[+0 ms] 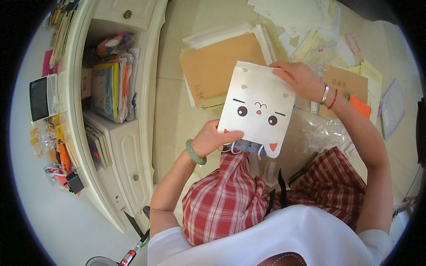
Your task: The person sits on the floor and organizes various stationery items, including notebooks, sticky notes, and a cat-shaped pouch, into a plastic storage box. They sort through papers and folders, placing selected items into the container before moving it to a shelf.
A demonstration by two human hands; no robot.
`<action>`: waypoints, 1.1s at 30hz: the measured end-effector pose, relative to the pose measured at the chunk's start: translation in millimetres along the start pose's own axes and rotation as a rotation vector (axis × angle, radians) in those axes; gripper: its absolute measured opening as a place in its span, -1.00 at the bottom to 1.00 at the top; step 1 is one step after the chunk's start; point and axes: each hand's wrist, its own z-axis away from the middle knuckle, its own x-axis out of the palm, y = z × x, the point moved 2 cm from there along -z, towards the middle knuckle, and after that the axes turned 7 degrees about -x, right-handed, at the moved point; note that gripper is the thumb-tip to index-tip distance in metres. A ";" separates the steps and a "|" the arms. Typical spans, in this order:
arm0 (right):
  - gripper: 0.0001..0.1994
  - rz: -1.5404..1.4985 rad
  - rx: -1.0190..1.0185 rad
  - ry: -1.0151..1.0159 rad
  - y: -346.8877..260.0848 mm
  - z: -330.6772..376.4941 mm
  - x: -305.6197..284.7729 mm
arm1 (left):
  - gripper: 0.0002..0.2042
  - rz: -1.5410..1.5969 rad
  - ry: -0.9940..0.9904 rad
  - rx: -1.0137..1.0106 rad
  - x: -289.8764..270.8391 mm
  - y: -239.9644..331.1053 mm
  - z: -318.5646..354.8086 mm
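White shirt (248,239) nearest. Left hand (213,136) pinches bag (255,93) low; right hand (304,80) grips top edge. Advise light grip, avoiding creases.

Counting one left hand (209,136) and one right hand (302,80) here, plus one white bag (262,91) with two printed black eyes (242,111) and two red ear patches (273,147). Getting three bits of wrist gear: one green bangle (190,151), one silver bangle (325,94), one red string bracelet (333,99). Also spotting two flat brown covers (215,62), one orange sheet (360,107), one pale bluish case (392,109), one black-screened device (39,98) and two round drawer knobs (128,14). Can't nail a number for the loose papers (293,13) or shelved folders (106,93), too much overlap tbh.
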 end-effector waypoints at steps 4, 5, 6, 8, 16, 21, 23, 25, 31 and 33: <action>-0.65 -0.217 0.171 -0.102 5.8 5.8 -18.2 | -0.67 -0.028 0.064 -0.039 -18.4 -0.8 2.4; -0.64 -0.247 0.202 -0.109 9.9 9.0 -17.6 | -0.67 -0.033 0.074 -0.068 -22.1 -0.4 1.4; -0.63 -0.278 0.235 -0.115 12.8 11.0 -15.5 | -0.67 -0.006 0.101 -0.050 -21.8 1.7 1.6; -0.58 -0.399 0.235 -0.055 14.3 12.2 -12.0 | -0.69 0.048 0.154 -0.013 -18.7 7.5 1.9; -0.38 -0.666 0.261 -0.065 10.6 14.6 14.0 | -0.68 -0.036 0.159 0.107 -16.5 13.1 -1.8; -0.39 -1.039 0.507 0.015 12.5 25.5 10.0 | -0.62 0.103 0.337 0.241 -38.8 8.2 -9.8; -0.40 -1.085 0.550 -0.020 27.5 29.3 14.2 | -0.61 0.134 0.291 0.217 -41.8 11.2 -6.9; -0.40 -1.171 0.568 -0.011 39.2 34.7 21.1 | -0.62 0.200 0.208 0.207 -37.6 21.2 -2.5; -0.37 -1.383 0.590 0.039 52.9 47.2 52.1 | -0.72 -0.207 0.134 0.071 -31.1 50.3 17.8; -0.37 -1.411 0.603 0.002 53.9 46.1 59.3 | -0.76 -0.240 0.157 0.059 -27.4 60.8 25.4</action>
